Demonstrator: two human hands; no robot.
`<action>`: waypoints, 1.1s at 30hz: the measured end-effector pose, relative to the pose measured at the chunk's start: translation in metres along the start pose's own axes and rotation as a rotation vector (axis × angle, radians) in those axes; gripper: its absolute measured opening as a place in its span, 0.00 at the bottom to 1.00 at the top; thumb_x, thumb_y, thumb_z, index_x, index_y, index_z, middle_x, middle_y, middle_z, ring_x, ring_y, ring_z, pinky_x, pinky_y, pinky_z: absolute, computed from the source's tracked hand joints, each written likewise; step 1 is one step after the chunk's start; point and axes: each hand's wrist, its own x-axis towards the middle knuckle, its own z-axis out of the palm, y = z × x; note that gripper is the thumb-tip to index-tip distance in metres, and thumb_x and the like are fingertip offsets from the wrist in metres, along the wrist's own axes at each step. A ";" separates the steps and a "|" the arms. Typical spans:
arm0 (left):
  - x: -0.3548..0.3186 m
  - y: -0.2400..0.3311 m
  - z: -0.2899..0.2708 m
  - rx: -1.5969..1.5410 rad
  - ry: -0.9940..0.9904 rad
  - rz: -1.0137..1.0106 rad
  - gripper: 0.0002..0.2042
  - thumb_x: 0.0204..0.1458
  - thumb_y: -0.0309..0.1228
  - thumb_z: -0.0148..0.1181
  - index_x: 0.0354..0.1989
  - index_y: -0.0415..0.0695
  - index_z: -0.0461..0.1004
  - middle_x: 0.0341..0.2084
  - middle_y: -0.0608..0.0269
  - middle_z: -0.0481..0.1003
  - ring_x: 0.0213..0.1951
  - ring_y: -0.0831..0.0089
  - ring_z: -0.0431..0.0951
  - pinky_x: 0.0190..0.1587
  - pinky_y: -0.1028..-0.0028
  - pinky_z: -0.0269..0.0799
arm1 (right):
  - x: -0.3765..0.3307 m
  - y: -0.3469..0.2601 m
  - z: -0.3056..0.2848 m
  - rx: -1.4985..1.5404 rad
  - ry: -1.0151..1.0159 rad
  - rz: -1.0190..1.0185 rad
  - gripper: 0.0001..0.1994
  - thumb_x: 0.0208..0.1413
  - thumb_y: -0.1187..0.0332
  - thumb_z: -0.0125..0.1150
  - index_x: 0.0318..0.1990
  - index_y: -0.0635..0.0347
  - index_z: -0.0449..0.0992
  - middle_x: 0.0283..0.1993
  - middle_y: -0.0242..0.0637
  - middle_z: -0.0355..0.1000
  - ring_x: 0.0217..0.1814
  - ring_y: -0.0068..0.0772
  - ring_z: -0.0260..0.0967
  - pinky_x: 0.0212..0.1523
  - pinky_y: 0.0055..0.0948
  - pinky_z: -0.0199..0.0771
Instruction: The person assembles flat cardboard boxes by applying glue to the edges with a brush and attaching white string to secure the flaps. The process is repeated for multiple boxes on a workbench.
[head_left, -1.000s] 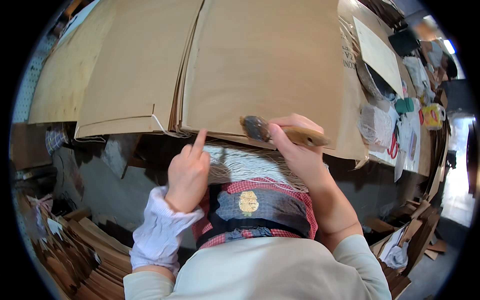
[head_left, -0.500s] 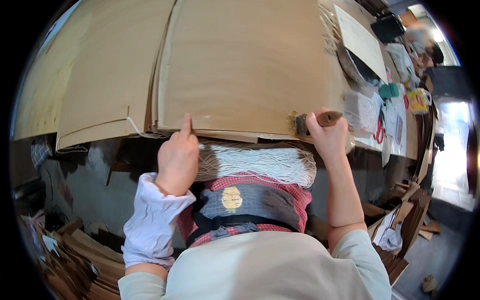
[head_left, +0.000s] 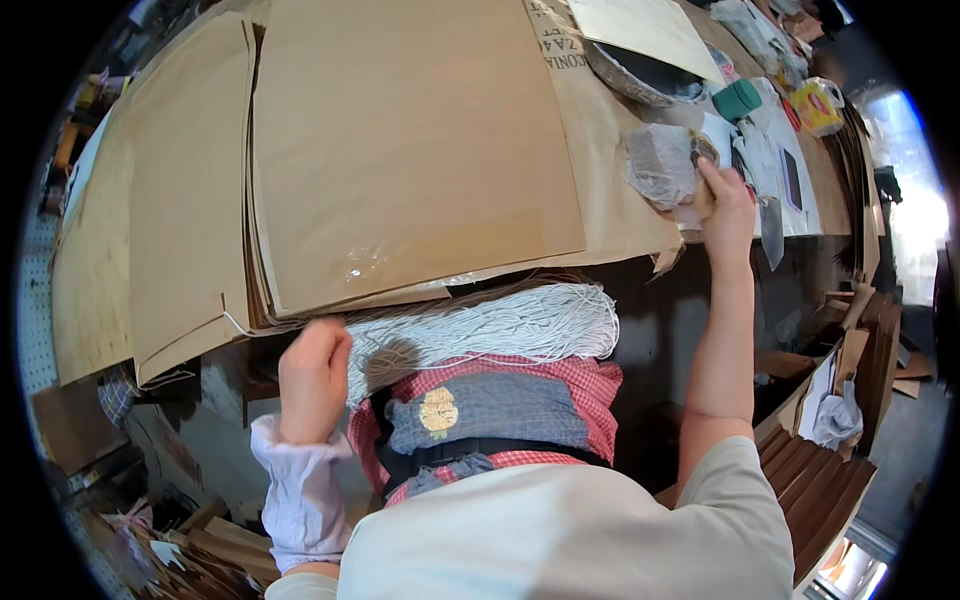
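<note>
Toward the upper right of the frame, the right hand (head_left: pixel 728 205) grips what is probably a brush (head_left: pixel 704 152), mostly hidden, beside a plastic-wrapped bundle (head_left: pixel 658 165). Left of centre, the left hand (head_left: pixel 312 380) is curled near white cords (head_left: pixel 510 325). Large brown sheets (head_left: pixel 410 150) fill the upper middle.

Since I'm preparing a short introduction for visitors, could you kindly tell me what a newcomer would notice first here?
Probably the large brown sheet spread across the middle of the worktop. Next comes the thick bundle of white cords, just below the worktop's front edge and above the red-checked cloth. The right hand stands out too, stretched toward the clear plastic bundle.
</note>
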 end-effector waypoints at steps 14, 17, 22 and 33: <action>-0.016 0.045 -0.077 -0.224 -0.247 0.050 0.03 0.43 0.21 0.62 0.28 0.38 0.76 0.16 0.59 0.68 0.19 0.69 0.68 0.21 0.73 0.60 | -0.078 -0.132 -0.067 1.422 -0.731 -0.244 0.05 0.52 0.73 0.59 0.32 0.65 0.77 0.25 0.39 0.70 0.29 0.37 0.69 0.31 0.30 0.69; -0.014 0.032 -0.110 -0.084 -0.039 -0.019 0.03 0.43 0.19 0.60 0.28 0.37 0.75 0.15 0.63 0.67 0.18 0.73 0.65 0.22 0.76 0.57 | -0.044 -0.104 -0.101 1.227 -0.569 -0.212 0.04 0.49 0.75 0.61 0.33 0.61 0.80 0.25 0.38 0.70 0.28 0.33 0.67 0.30 0.27 0.67; 0.028 0.004 -0.092 -0.190 0.075 -0.024 0.04 0.47 0.20 0.59 0.32 0.35 0.76 0.20 0.63 0.71 0.24 0.76 0.68 0.27 0.79 0.62 | -0.003 -0.100 -0.079 1.027 -0.546 0.052 0.05 0.48 0.75 0.62 0.33 0.64 0.79 0.24 0.30 0.71 0.28 0.18 0.65 0.30 0.21 0.65; 0.056 -0.087 0.013 -0.285 0.052 -0.160 0.04 0.47 0.23 0.62 0.30 0.36 0.77 0.23 0.60 0.75 0.27 0.75 0.75 0.31 0.77 0.70 | -0.020 -0.100 0.045 1.075 -0.710 0.394 0.05 0.45 0.75 0.63 0.28 0.68 0.76 0.19 0.29 0.68 0.23 0.15 0.62 0.23 0.19 0.63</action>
